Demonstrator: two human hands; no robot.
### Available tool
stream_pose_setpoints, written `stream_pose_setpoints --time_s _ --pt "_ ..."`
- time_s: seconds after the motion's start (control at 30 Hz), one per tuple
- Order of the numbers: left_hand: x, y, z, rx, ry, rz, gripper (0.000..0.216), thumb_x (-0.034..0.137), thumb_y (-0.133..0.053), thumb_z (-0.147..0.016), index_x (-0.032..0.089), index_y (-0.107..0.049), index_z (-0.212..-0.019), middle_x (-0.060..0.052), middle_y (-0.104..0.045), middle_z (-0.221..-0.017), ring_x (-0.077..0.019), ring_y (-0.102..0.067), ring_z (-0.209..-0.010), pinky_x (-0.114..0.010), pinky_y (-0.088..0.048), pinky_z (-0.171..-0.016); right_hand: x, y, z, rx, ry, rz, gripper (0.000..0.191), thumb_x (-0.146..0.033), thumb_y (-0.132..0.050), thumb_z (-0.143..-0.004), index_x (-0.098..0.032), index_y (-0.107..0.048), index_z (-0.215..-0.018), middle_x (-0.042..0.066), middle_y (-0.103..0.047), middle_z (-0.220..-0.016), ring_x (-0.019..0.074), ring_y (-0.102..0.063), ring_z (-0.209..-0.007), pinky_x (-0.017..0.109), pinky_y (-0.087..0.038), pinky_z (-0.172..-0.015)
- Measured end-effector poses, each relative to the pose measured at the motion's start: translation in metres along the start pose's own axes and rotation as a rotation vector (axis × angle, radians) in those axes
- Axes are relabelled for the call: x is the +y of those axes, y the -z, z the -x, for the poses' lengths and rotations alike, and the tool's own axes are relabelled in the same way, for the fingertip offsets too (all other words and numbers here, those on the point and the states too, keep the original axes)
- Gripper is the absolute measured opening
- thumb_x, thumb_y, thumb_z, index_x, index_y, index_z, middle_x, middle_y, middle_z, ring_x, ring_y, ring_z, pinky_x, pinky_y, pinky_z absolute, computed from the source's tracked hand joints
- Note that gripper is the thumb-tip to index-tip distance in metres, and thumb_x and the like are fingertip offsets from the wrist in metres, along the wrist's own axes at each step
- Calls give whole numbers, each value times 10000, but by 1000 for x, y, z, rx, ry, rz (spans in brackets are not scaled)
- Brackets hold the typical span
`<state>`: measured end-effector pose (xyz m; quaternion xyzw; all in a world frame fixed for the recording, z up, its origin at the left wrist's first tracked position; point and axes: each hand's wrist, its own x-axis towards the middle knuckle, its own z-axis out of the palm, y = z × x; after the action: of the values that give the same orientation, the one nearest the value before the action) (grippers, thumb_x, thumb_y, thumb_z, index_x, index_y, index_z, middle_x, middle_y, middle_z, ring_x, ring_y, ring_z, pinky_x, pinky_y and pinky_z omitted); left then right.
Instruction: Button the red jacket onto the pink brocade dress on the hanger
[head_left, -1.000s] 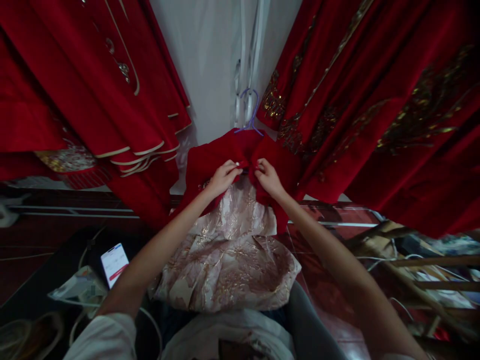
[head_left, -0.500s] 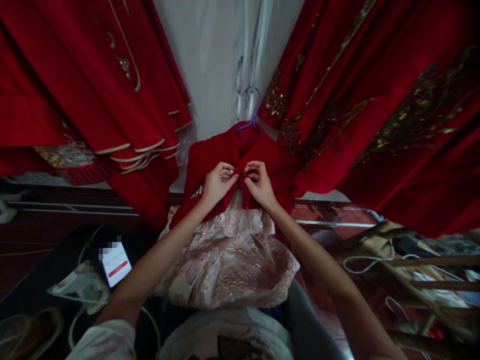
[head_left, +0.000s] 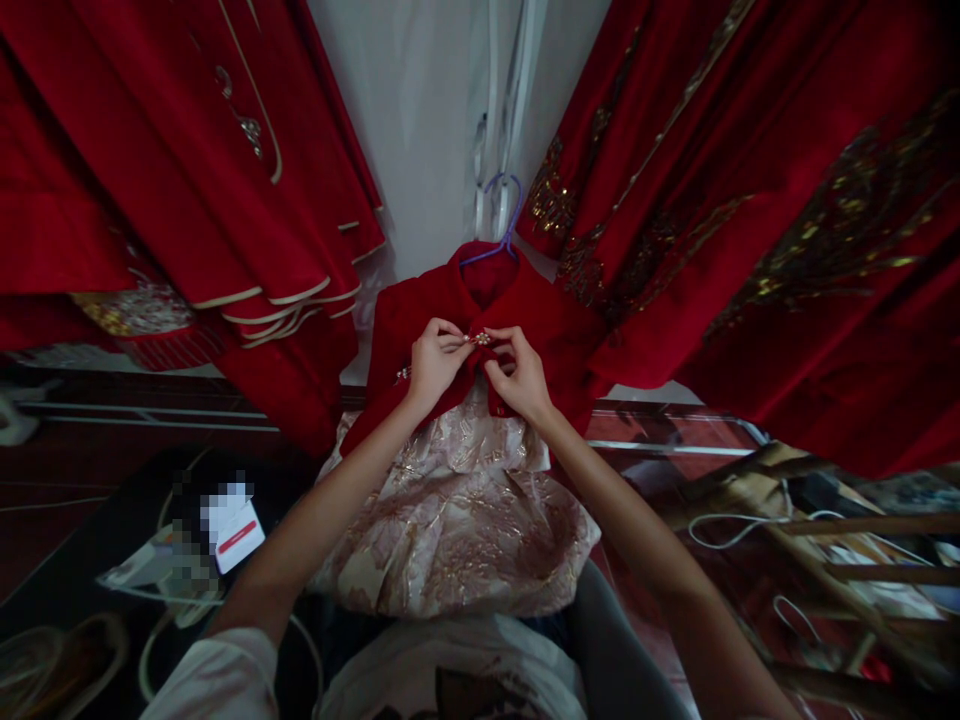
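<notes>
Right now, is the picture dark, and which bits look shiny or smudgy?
In the head view, light is dim, the red jacket shadowy; in the head view, gold decoration glints and the phone is bright but partly pixelated; in the head view, the wooden rack looks smeared.

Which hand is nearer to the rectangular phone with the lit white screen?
Left. The left hand is beyond and to the right of the phone; the right hand lies farther right.
</notes>
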<state>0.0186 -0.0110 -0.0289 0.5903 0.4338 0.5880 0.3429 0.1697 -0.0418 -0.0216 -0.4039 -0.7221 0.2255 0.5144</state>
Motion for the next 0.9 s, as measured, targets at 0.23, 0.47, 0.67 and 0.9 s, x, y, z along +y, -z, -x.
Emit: stream_pose_setpoints --time_s 0.23,0.47,0.67,0.9 --pt "5 1 0 -109 -87 -73 131 123 -614 -738 193 -529 -810 -10 -709 -801 -144 -708 -767 -252 -570 -707 1 2 -3 10 79 80 369 -151 -517 -765 -237 -545 -1123 59 -636 -1127 184 -622 -885 301 -527 -685" --pt "5 4 4 -162 -194 -123 123 227 -645 -782 178 -575 -871 -22 -721 -830 -126 -707 -741 -240 -588 -712 0 4 -4 66 100 65 257 -316 -516 -893 -200 -604 -1104 73 -673 -1080 157 -658 -863 216 -512 -550" --pt "11 6 -1 -218 -274 -261 68 228 -615 -822 174 -603 -862 -30 -732 -839 -138 -712 -758 -268 -598 -734 3 9 -11 85 40 -23 268 -378 -583 -870 -207 -669 -1059 50 -714 -1045 174 -686 -920 243 -575 -641" --pt "10 8 -3 -278 -340 -357 68 207 -605 -841 174 -618 -899 -37 -738 -886 -146 -716 -796 -285 -596 -768 10 11 -12 91 -15 -143 266 -358 -649 -826 -206 -707 -1037 34 -728 -1048 176 -695 -929 299 -592 -799"
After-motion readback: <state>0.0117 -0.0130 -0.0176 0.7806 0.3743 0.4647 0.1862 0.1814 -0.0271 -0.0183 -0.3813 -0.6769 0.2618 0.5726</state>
